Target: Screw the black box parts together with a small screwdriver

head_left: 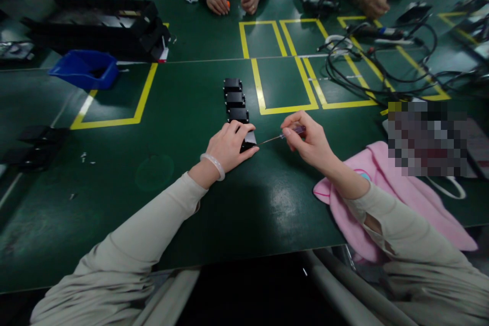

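My left hand [233, 145] is closed around a small black block-shaped part [249, 139], holding it on the green table [237, 224]. Its thumb and fingers cover much of the block. A screwdriver [294, 132] is pinched in my right hand [305, 137], its thin shaft pointing left. The tip meets the right edge of the block, close to my left thumb; whether it sits in a screw cannot be made out. Beyond my left hand, several similar black blocks [235, 98] stand in a row leading away from me, with small shiny points at their sides.
At left are a blue bin [86, 69], stacked black trays [103, 28], black parts [36, 147] and loose screws [83, 157]. A pink cloth [401, 198] lies by my right arm. Cables [382, 66] tangle at far right. Across the table, a person's hands [233, 1] rest.
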`<state>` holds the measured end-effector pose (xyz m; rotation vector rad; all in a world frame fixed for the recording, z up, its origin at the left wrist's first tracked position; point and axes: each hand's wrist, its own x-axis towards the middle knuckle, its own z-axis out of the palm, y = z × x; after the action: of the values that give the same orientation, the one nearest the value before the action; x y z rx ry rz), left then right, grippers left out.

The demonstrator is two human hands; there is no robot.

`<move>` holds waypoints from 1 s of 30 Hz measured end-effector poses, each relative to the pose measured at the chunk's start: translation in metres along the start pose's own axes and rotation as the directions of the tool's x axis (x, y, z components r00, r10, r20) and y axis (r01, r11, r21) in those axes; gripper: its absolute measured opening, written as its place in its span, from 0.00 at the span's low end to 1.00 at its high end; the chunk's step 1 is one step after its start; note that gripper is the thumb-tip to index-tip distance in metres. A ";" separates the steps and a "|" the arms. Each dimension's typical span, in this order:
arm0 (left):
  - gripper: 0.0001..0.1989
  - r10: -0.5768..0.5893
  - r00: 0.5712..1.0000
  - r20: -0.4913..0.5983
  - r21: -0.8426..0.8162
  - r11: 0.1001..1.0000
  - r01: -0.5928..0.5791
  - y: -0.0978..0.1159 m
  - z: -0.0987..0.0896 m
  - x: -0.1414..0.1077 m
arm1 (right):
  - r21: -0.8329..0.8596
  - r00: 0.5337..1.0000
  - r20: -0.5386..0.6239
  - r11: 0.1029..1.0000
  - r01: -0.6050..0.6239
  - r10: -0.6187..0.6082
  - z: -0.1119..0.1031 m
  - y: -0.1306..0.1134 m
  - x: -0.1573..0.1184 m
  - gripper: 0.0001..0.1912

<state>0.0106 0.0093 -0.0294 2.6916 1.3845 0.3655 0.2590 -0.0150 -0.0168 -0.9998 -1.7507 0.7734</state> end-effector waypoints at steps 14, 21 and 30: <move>0.24 0.004 1.000 -0.009 0.006 1.000 -0.004 0.000 0.000 0.000 | 0.033 0.999 0.015 0.999 -0.034 0.033 0.000 0.000 0.000 0.14; 0.24 0.005 1.000 -0.005 0.001 1.000 -0.005 0.000 0.000 0.000 | -0.001 1.000 -0.027 1.000 -0.007 0.007 0.001 0.001 -0.001 0.12; 0.25 0.003 1.000 -0.001 0.006 1.000 -0.003 0.000 0.000 0.000 | 0.029 1.000 0.012 0.999 -0.026 0.026 0.000 0.001 0.000 0.14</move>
<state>0.0103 0.0091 -0.0292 2.6989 1.3848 0.3627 0.2592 -0.0148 -0.0184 -1.0019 -1.7342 0.8207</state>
